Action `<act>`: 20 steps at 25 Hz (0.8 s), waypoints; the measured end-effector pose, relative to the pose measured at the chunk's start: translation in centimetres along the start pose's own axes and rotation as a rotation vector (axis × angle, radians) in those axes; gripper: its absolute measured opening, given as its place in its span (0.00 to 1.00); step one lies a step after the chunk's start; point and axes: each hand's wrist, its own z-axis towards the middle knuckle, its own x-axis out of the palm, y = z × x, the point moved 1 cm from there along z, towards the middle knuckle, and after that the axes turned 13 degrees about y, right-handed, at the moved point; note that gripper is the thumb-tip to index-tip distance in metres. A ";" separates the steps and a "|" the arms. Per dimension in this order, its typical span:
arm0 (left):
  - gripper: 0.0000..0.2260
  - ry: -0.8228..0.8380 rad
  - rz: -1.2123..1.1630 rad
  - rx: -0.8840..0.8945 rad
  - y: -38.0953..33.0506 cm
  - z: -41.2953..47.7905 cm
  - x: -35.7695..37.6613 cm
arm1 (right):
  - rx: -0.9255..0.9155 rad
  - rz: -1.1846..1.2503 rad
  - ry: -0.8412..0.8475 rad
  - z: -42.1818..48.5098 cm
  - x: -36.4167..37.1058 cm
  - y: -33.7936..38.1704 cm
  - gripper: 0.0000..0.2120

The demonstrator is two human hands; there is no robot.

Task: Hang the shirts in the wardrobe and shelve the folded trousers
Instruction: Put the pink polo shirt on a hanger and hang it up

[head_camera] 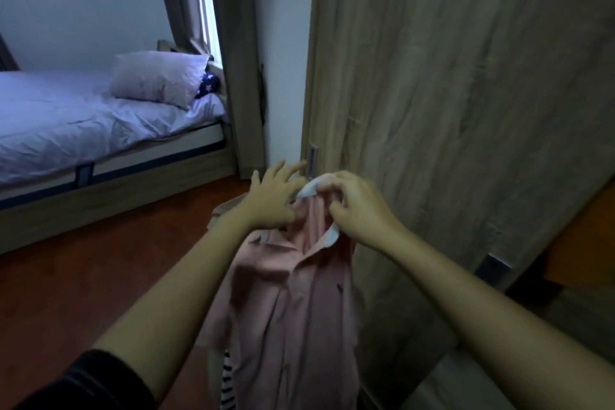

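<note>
Holding pink shirt point(293, 293) up by white collar, just in front of shut wardrobe door point(449, 110). Right hand point(356, 206) curled tight on collar. Left hand point(276, 196) fingers spread, touching shirt top, near door handle point(312, 160). Step looks like: hang shirt. Next likely needs free hand to open door.

pink shirt point(293, 309): hem cut off btm edge | striped garment point(228, 386): mostly hidden behind shirt

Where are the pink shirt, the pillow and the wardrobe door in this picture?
pink shirt point(293, 309): head view, on its front panel below the collar.
pillow point(156, 78): head view, on the middle of its face.
wardrobe door point(466, 93): head view, on its bare wood panel.
</note>
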 end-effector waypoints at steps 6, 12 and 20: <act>0.15 0.102 -0.231 0.171 -0.5 -3.5 0.4 | 0.155 -0.179 -0.136 -7.2 -8.9 -0.2 0.16; 0.17 0.204 -0.280 0.233 -5.0 -6.2 -7.3 | 0.484 -0.335 -0.175 -14.4 -13.9 -1.4 0.14; 0.06 -0.312 0.092 0.214 -16.4 -6.1 -8.3 | 0.822 -0.472 -0.030 -22.1 -18.6 -3.1 0.06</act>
